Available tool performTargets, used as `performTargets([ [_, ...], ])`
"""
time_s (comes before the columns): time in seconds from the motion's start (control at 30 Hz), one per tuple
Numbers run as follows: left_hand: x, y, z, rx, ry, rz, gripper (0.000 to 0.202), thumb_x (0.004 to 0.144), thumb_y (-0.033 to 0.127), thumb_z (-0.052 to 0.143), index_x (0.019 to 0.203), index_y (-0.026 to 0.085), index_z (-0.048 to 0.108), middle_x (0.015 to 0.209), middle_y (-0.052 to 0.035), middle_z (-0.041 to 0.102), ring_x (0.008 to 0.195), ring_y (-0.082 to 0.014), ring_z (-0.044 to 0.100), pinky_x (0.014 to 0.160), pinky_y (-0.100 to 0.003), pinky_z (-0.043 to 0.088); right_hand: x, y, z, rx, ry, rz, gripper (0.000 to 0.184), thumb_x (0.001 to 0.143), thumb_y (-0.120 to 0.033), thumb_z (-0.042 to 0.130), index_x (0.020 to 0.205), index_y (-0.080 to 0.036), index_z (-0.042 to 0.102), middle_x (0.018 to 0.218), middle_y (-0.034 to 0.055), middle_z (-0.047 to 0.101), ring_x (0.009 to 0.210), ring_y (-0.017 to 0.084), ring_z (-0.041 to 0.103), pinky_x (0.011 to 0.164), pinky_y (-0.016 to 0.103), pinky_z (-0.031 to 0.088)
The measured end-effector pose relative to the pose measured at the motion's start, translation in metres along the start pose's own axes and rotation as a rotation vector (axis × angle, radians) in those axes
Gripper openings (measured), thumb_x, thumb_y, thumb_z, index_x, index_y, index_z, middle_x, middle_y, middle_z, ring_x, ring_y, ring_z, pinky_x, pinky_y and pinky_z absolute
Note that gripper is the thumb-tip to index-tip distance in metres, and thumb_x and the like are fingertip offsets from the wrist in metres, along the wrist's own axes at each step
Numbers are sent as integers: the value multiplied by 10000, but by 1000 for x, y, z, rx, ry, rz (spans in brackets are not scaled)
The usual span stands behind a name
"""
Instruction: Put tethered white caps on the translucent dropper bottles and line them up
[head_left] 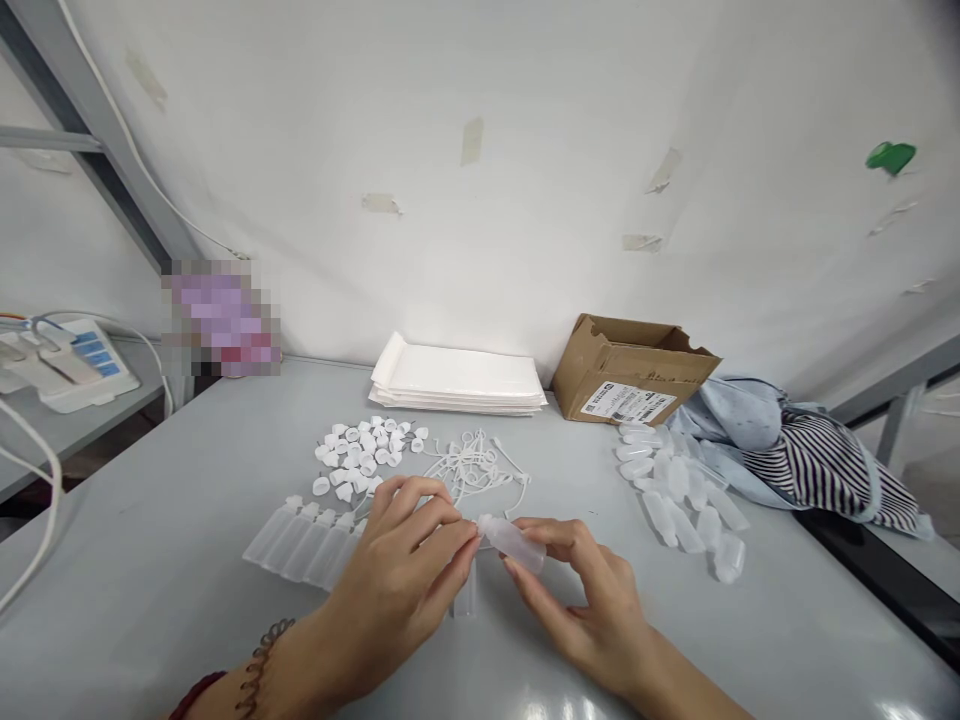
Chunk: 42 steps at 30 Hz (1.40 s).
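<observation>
Between the thumb and fingers of my right hand (pixel 596 605) lies a small translucent plastic bottle (pixel 516 545), tilted with its neck to the left. My left hand (pixel 401 575) pinches at that neck with its fingertips together; what they grip there is too small to make out. A row of similar bottles (pixel 296 540) lies side by side to the left, partly covered by my left hand. Under my hands, part of another clear bottle (pixel 466 592) shows. White caps (pixel 367 452) are heaped beyond my left hand, beside a tangle of white cords (pixel 474 465).
Loose translucent bottles (pixel 679 490) are piled at the right. At the back are a stack of white padded envelopes (pixel 461 375) and an open cardboard box (pixel 634 370). Bundled striped cloth (pixel 832 465) lies at the right edge, near white cables (pixel 45 480) on the far left.
</observation>
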<state>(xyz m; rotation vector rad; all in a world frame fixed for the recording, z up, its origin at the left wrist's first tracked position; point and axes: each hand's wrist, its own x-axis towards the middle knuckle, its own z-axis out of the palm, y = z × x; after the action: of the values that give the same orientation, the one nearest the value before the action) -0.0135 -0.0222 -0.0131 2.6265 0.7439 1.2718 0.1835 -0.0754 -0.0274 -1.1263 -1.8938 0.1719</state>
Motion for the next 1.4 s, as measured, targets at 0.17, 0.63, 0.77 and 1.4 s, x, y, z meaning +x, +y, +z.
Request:
performTargets([
  [0.17, -2, -2, 2, 160, -59, 84, 165, 888, 27, 516, 872, 134, 642, 783, -57, 615, 899, -250, 510, 820, -465, 366, -2, -1, -1, -91, -198, -79, 411, 865, -65, 395, 1263, -169, 380, 941, 98, 719, 690, 170, 701, 602, 266, 584],
  [0.63, -1, 4, 0, 24, -38, 73, 163, 895, 34, 521, 869, 135, 646, 790, -54, 611, 896, -239, 497, 819, -446, 372, 5, -2, -1, -279, -180, -387, 596, 736, -28, 371, 1332, -31, 372, 973, 179, 710, 839, 246, 694, 687, 345, 592],
  [0.77, 0, 8, -1, -47, -47, 31, 169, 901, 34, 516, 846, 136, 639, 768, -40, 607, 889, -223, 496, 821, -423, 377, 3, -5, -1, -216, -172, -336, 555, 772, -48, 384, 1327, -35, 385, 1036, 193, 697, 902, 247, 683, 724, 338, 588],
  [1.4, 9, 16, -20, -585, -332, -209, 180, 905, 111, 497, 963, 222, 627, 914, -17, 626, 927, -178, 535, 870, -334, 470, 14, -11, 1, 1230, -147, 911, 246, 834, -355, 668, 907, -125, 712, 700, 62, 709, 556, 120, 632, 560, 230, 480],
])
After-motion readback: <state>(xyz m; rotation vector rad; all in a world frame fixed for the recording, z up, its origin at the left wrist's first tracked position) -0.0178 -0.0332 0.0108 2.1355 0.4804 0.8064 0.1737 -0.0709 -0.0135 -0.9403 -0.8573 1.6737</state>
